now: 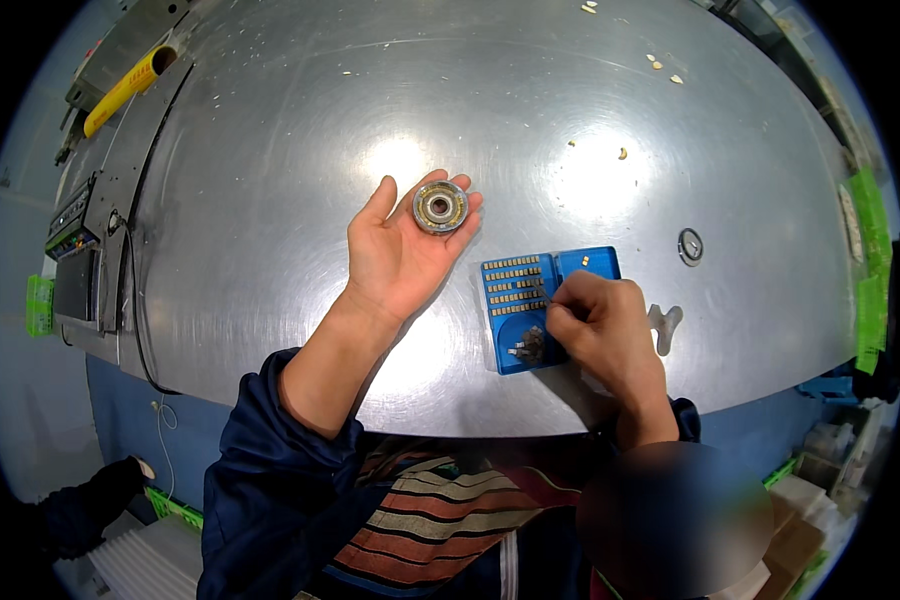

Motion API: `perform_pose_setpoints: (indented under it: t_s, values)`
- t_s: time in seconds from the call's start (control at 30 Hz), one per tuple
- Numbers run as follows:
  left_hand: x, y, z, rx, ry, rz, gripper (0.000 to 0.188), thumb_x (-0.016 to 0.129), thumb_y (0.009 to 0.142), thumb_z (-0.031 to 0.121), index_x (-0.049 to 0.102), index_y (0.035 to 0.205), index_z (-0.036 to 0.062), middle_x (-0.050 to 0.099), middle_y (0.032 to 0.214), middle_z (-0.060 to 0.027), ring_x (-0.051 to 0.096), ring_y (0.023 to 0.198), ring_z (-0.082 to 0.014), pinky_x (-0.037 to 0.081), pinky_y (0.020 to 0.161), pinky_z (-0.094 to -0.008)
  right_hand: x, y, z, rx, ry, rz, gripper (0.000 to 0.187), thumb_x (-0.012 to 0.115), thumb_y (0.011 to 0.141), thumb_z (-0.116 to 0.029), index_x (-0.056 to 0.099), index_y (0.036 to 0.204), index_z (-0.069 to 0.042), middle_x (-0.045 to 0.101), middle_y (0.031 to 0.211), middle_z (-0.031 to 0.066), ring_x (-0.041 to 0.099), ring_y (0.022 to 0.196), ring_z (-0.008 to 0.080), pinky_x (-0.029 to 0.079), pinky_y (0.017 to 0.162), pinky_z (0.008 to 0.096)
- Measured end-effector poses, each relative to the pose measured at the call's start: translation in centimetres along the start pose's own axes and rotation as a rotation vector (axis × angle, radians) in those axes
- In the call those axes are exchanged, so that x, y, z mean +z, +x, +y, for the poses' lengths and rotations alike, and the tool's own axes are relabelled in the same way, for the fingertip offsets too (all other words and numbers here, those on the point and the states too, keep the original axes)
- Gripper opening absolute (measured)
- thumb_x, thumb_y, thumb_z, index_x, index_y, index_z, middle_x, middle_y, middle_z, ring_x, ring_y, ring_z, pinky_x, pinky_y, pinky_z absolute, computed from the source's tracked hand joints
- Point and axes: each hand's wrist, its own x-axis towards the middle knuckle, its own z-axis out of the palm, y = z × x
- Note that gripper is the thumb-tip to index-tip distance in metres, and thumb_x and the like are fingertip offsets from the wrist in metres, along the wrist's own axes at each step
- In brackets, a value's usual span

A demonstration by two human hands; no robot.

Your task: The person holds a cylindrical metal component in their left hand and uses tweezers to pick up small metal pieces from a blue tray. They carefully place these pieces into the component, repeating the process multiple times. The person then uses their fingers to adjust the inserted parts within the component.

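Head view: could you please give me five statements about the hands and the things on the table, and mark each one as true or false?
1. The left hand is palm up, with a round metal piece resting on its fingers. True.
2. The right hand lies flat and open. False: its fingers are curled, at the blue case.
3. Small blocks stand in rows in the blue case. True.
4. The flat round disc lies to the left of the blue case. False: it lies to the right.
5. The yellow tube is at the upper left of the picture. True.
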Motion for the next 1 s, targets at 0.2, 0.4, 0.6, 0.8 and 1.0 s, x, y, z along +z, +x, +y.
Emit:
perform_pose_setpoints:
  t_s: [0.2, 0.4, 0.6, 0.8, 1.0]
  values:
    - [-0.08, -0.01, 0.02, 0.002, 0.011, 0.0, 0.054, 0.028, 0.102, 0.041, 0.037, 0.133, -0.0026, 0.041, 0.134, -0.024, 0.04, 0.128, -0.039, 0.038, 0.108, -0.0481, -0.3, -0.01, -0.35, 0.019, -0.038, -0.004, 0.011, 0.063, 0.072, -0.011, 0.063, 0.068, -0.001, 0.058, 0.053, 0.0143, 0.06, 0.046, 0.0263, 0.048, 0.049, 0.0345]
    - [-0.03, -0.05, 0.05, 0.002, 0.011, -0.007, 0.054, 0.027, 0.102, 0.041, 0.037, 0.133, -0.0023, 0.04, 0.135, -0.0243, 0.04, 0.128, -0.039, 0.038, 0.108, -0.0483, -0.31, 0.06, -0.21, 0.004, -0.076, 0.006, 0.011, 0.062, 0.072, -0.011, 0.063, 0.067, -0.001, 0.057, 0.052, 0.0139, 0.059, 0.045, 0.0267, 0.048, 0.049, 0.0353]
    - [-0.06, 0.01, 0.07, -0.002, 0.012, -0.006, 0.054, 0.027, 0.102, 0.04, 0.036, 0.134, -0.0022, 0.04, 0.135, -0.0244, 0.04, 0.129, -0.039, 0.038, 0.108, -0.0482, -0.45, 0.07, -0.32, 0.021, -0.082, 0.015, 0.011, 0.063, 0.071, -0.011, 0.062, 0.066, -0.001, 0.058, 0.052, 0.0136, 0.059, 0.045, 0.0269, 0.048, 0.049, 0.0354]
    - [0.0, -0.03, 0.02, 0.0, 0.01, -0.011, 0.054, 0.026, 0.102, 0.041, 0.036, 0.134, -0.0021, 0.04, 0.135, -0.0239, 0.039, 0.129, -0.0387, 0.037, 0.109, -0.0481, -0.52, 0.04, -0.23, -0.009, -0.07, 0.024, 0.009, 0.06, 0.071, -0.004, 0.063, 0.069, 0.004, 0.054, 0.051, 0.0103, 0.049, 0.043, 0.0123, 0.04, 0.044, 0.0276]
    - [0.02, -0.06, -0.01, -0.007, 0.03, -0.017, 0.052, 0.025, 0.102, 0.041, 0.039, 0.13, -0.0007, 0.042, 0.131, -0.0222, 0.042, 0.126, -0.0366, 0.039, 0.107, -0.0463, -0.64, -0.12, -0.17, 0.023, -0.019, 0.037, 0.009, 0.06, 0.073, -0.004, 0.063, 0.07, 0.004, 0.055, 0.051, 0.0075, 0.048, 0.045, 0.0101, 0.038, 0.044, 0.026]
